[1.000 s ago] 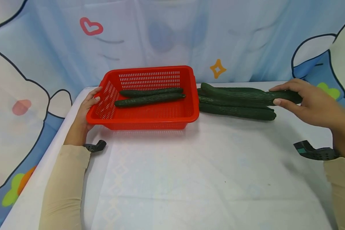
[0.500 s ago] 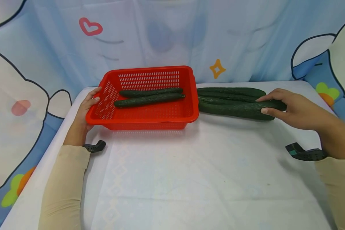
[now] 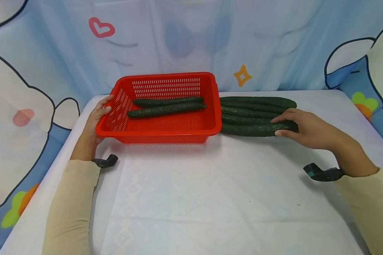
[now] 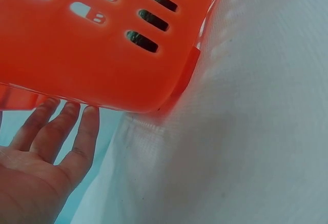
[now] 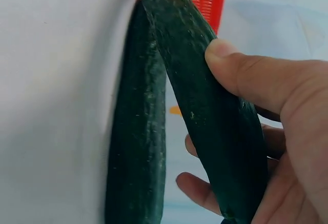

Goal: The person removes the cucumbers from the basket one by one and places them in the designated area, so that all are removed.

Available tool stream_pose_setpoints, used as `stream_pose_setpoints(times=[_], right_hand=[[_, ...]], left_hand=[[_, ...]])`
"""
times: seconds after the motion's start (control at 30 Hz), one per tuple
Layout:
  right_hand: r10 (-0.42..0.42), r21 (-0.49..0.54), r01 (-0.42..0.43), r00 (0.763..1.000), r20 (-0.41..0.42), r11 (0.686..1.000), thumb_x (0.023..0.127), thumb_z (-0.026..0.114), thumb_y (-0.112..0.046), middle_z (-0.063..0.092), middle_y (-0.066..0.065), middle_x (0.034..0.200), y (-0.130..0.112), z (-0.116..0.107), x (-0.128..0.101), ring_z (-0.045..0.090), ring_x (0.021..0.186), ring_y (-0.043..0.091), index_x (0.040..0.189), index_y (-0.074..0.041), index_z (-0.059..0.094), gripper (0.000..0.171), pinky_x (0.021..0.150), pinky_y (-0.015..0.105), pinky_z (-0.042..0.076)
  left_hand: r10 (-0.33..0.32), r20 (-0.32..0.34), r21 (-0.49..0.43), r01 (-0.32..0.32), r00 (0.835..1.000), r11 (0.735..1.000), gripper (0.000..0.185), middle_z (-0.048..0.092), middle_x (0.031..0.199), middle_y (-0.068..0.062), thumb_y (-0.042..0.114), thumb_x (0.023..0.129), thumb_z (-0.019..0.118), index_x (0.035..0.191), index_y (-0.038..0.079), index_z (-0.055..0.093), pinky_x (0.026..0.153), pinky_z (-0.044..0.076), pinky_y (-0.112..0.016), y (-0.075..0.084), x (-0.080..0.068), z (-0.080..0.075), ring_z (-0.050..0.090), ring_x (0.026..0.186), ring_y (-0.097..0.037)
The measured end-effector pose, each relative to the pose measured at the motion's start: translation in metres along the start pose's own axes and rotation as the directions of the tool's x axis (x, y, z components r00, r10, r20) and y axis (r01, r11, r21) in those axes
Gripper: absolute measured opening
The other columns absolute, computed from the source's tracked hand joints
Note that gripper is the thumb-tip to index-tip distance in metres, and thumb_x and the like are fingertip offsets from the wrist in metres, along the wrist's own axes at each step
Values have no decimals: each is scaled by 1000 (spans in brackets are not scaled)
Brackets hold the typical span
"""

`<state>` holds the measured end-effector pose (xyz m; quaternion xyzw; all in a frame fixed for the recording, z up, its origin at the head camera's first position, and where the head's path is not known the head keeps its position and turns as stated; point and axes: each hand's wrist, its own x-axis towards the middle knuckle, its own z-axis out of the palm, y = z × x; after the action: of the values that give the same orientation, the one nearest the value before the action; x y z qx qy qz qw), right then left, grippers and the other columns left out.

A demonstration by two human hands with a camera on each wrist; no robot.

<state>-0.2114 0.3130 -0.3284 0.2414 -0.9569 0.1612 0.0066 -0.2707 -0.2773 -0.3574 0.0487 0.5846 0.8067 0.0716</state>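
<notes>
Right hand clamps the near cucumber by its far end, beside the red basket which flat left hand steadies; end grip risks droop, tip snagging the rim; white tablecloth, cartoon backdrop behind.

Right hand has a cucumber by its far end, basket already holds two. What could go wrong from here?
1. The right hand grips the cucumber near one end only, so it may droop or swing and hit the red basket wall.
2. It touches the other cucumbers; lifting could roll them.
3. The left hand only rests on the rim; a knock could shift the basket.
</notes>
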Motion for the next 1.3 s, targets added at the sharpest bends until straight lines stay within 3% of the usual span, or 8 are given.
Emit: stream_pose_setpoints(times=[0.3, 0.6, 1.3], right_hand=[[-26, -20, 25, 999, -21, 999, 80, 71, -19, 55, 6, 109, 1, 11, 5, 55, 98, 23, 114, -12, 60, 36, 80, 44, 47], [23, -74, -25, 999, -24, 997, 77, 73, -24, 59, 11, 112, 8, 15, 8, 56, 102, 29, 111, -13, 63, 37, 82, 49, 46], [23, -145, -25, 1000, -15, 989, 75, 75, -26, 62, 9, 103, 8, 22, 10, 57, 96, 27, 105, -9, 68, 34, 80, 46, 47]], left_hand=[[5, 0, 1, -5, 1000, 1000, 50, 27, 147, -5, 17, 94, 48, 141, 28, 35, 85, 51, -34, 0, 0, 0, 36, 128, -26], [19, 13, -46, -18, 1000, 999, 50, 28, 145, -5, 12, 94, 46, 141, 25, 34, 86, 51, -35, 2, 1, 2, 33, 130, -26], [22, 19, -68, -21, 1000, 997, 50, 30, 143, -5, 11, 94, 45, 141, 23, 34, 85, 52, -35, 0, 2, 1, 34, 129, -26]])
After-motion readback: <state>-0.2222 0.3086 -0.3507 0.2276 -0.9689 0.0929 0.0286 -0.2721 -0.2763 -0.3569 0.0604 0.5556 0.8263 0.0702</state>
